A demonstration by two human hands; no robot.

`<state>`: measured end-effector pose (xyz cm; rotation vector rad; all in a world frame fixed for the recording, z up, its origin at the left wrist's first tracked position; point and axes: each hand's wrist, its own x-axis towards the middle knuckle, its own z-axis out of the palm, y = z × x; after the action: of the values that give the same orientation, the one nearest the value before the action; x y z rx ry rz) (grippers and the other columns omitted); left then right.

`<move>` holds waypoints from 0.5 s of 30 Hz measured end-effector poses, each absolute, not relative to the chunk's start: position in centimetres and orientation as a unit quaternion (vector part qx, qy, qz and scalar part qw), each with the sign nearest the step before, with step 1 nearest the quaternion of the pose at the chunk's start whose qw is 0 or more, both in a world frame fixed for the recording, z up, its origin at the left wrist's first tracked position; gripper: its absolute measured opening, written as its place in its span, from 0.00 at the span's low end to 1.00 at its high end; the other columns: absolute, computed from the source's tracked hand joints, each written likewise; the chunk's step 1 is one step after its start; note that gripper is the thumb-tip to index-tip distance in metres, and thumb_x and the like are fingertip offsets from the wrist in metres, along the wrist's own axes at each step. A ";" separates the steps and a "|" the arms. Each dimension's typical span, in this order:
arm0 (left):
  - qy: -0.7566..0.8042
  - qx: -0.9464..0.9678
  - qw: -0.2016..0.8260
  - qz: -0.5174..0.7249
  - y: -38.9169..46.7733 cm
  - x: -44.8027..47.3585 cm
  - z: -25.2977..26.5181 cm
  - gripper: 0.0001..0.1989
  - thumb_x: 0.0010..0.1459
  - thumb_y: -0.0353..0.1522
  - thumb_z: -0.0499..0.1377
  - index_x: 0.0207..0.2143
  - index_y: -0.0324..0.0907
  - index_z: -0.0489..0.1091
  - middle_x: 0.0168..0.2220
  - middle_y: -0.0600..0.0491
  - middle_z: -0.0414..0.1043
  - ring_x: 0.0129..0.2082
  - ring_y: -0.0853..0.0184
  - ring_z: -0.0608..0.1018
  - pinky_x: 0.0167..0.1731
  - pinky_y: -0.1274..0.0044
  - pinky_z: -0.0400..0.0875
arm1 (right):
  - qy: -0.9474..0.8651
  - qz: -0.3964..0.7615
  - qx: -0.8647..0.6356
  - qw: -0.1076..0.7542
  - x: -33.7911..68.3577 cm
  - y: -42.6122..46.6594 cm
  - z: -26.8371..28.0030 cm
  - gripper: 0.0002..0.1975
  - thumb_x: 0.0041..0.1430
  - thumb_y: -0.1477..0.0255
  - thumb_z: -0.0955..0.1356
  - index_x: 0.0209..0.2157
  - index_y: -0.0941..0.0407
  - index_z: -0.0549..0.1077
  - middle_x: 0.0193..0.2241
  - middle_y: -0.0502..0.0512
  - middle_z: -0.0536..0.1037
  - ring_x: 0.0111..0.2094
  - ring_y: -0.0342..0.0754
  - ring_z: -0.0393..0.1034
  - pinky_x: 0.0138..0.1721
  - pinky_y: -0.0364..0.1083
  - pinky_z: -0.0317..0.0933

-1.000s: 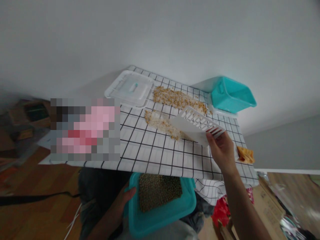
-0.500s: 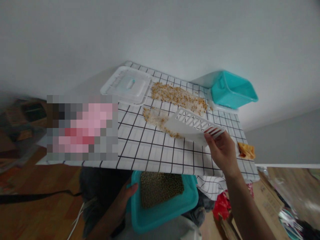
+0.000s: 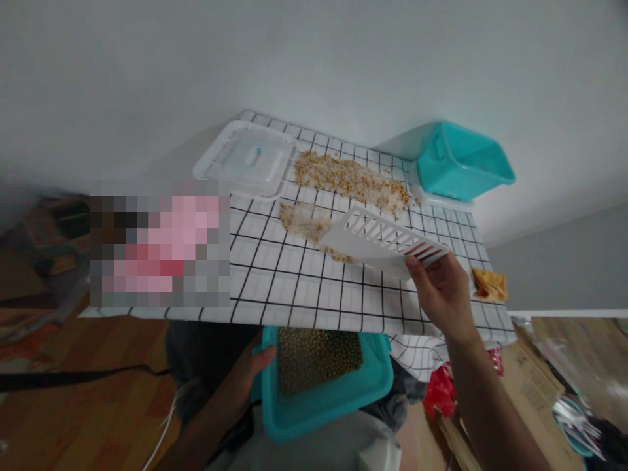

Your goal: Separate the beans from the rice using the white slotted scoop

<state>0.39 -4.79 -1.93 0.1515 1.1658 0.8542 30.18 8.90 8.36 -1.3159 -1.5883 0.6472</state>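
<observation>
My right hand (image 3: pixel 441 288) is closed on the slotted end of a flat white plastic panel (image 3: pixel 373 245). The panel slants over the table, its far left edge among a small patch of yellow and whitish grains (image 3: pixel 301 221). Behind it lies a longer strip of grains (image 3: pixel 350 180). Below the table's front edge, my left hand (image 3: pixel 250 369) grips the left rim of a turquoise bin (image 3: pixel 326 418), thumb over the edge. Small greenish-brown beans or pellets (image 3: pixel 318 360) fill part of the bin.
A clear plastic lid (image 3: pixel 250 160) lies at the table's back left. A second turquoise bin (image 3: pixel 464 163) stands at the back right on a clear lid. An orange packet (image 3: pixel 490 284) sits near the right edge. A pixelated area hides the left side. Cardboard (image 3: pixel 524 379) is on the floor.
The whole view has shifted slightly, with the table and things on it a little higher. Both hands keep the same holds, and the panel stays in almost the same place over the grains.
</observation>
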 end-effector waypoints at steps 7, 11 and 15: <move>0.537 0.070 0.737 0.404 -4.5 0.7 -1.0 0.36 0.48 0.41 0.68 0.59 0.39 0.70 0.47 0.43 0.82 0.53 0.41 0.78 0.50 0.59 0.75 | -0.654 0.247 -0.538 0.470 30.5 9.6 8.1 0.08 0.62 0.63 0.69 0.40 0.51 0.73 0.36 0.54 0.77 0.39 0.51 0.74 0.41 0.51 0.70; 0.526 0.074 0.747 0.400 -4.5 0.7 -1.0 0.34 0.48 0.42 0.68 0.57 0.38 0.72 0.49 0.42 0.81 0.53 0.41 0.77 0.51 0.59 0.74 | -0.659 0.253 -0.537 0.461 30.5 9.3 8.0 0.07 0.61 0.64 0.70 0.40 0.51 0.73 0.35 0.53 0.76 0.37 0.50 0.74 0.40 0.50 0.70; 0.510 0.080 0.758 0.400 -4.7 0.7 -1.0 0.34 0.51 0.41 0.67 0.59 0.39 0.70 0.49 0.43 0.81 0.53 0.42 0.78 0.52 0.58 0.73 | -0.658 0.257 -0.533 0.465 30.5 9.0 7.9 0.07 0.61 0.65 0.70 0.41 0.51 0.74 0.35 0.54 0.77 0.36 0.50 0.74 0.39 0.51 0.70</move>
<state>0.74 -4.74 -1.00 0.1753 1.1111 0.8706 30.51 8.97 7.92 -1.3095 -1.6163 0.6304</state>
